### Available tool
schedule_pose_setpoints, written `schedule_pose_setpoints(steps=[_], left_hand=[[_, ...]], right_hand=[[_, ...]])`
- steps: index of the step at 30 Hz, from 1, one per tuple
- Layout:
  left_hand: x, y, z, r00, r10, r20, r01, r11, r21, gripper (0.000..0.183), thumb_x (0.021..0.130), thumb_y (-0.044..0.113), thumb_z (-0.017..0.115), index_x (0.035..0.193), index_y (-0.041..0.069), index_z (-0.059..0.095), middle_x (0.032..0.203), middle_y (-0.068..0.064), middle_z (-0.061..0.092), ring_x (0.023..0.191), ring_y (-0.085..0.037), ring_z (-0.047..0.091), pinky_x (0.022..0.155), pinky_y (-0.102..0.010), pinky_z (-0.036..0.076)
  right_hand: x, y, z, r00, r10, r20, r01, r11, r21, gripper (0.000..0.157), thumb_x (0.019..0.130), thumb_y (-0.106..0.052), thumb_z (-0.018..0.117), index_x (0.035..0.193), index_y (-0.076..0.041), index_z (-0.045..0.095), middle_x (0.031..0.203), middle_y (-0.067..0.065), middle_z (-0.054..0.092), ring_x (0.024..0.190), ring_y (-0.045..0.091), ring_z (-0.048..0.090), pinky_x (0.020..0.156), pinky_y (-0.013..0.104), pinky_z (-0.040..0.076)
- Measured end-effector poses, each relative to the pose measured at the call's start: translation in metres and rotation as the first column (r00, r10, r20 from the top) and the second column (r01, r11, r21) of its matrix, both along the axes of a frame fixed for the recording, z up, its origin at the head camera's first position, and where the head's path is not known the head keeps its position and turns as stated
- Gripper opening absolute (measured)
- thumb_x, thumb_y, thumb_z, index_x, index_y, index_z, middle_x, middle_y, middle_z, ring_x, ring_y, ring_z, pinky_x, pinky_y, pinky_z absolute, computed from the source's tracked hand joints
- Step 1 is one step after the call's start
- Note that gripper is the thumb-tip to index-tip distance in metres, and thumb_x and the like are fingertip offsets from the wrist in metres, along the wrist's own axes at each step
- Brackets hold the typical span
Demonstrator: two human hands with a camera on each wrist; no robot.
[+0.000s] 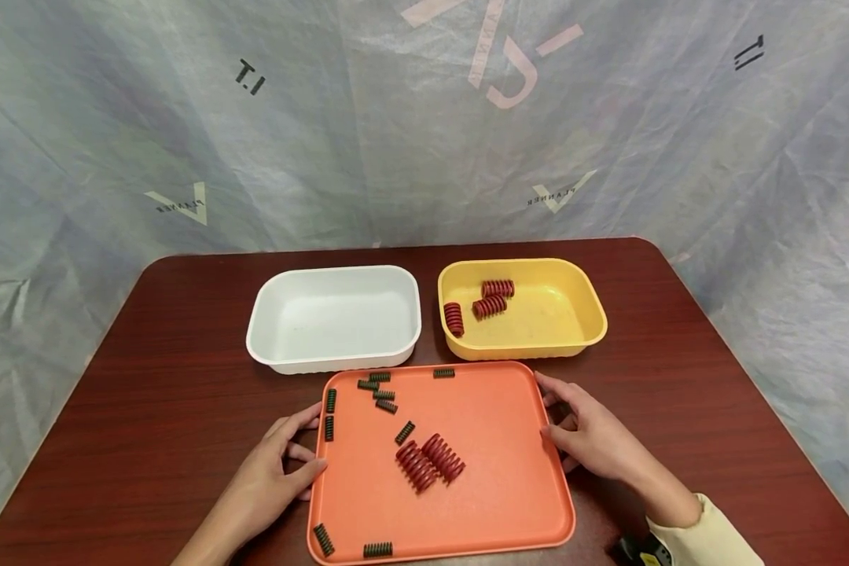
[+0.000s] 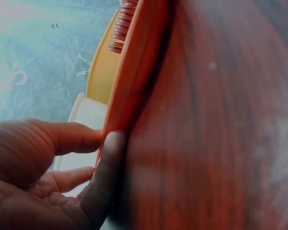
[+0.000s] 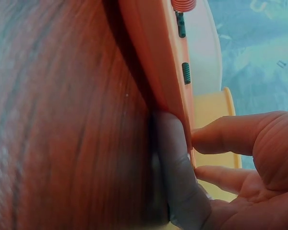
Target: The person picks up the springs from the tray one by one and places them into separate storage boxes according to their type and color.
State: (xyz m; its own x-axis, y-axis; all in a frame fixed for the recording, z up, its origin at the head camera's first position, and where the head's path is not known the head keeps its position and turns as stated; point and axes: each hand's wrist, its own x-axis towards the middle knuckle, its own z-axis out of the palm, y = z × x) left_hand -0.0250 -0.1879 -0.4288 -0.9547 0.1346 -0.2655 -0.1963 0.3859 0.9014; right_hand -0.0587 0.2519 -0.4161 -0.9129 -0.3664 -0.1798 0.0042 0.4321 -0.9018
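An orange tray (image 1: 495, 440) lies in front of me, long side toward me. My left hand (image 1: 272, 472) grips its left edge; in the left wrist view the thumb (image 2: 79, 137) meets the rim and a finger (image 2: 108, 167) lies along the outer wall. On the opposite edge my right hand (image 1: 594, 432) holds the rim likewise, thumb (image 3: 225, 135) on the inner side and a finger (image 3: 175, 153) against the outside. Two thick red springs (image 1: 442, 457) lie side by side near the tray's middle. Several small dark green springs (image 1: 385, 395) are scattered toward its left side, back and front edges.
Behind the tray stand a white bin (image 1: 332, 318) with nothing in it and a yellow bin (image 1: 545, 314) holding three red springs (image 1: 490, 306). The dark wooden table (image 1: 148, 377) ends at a grey printed sheet (image 1: 382, 157). A black object (image 1: 637, 550) shows by the right sleeve.
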Motion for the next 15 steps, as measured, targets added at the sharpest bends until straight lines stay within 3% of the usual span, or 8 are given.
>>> schedule_pose_setpoints(steps=[10, 15], left_hand=[[-0.0018, 0.0003, 0.0032, 1.0, -0.007, -0.009, 0.007, 1.0, 0.026, 0.069, 0.092, -0.003, 0.075, 0.153, 0.012, 0.047, 0.143, -0.016, 0.047, 0.09, -0.017, 0.068, 0.056, -0.035, 0.061], [-0.0049, -0.0017, 0.0069, 1.0, -0.007, 0.024, 0.006, 0.999, 0.049, 0.07, 0.091, 0.0, 0.077, 0.153, 0.01, 0.046, 0.144, -0.018, 0.048, 0.089, -0.021, 0.069, 0.057, -0.036, 0.062]], right_hand=[[-0.0002, 0.0001, -0.0006, 1.0, 0.006, -0.002, -0.006, 1.0, -0.011, 0.074, 0.096, 0.009, 0.062, 0.16, 0.003, 0.025, 0.122, 0.03, 0.048, 0.07, 0.024, 0.069, 0.046, 0.043, 0.059], [-0.0005, -0.0005, -0.0006, 1.0, 0.004, -0.002, -0.004, 1.0, -0.007, 0.074, 0.096, 0.009, 0.062, 0.16, 0.003, 0.025, 0.124, 0.03, 0.048, 0.071, 0.024, 0.069, 0.046, 0.043, 0.059]])
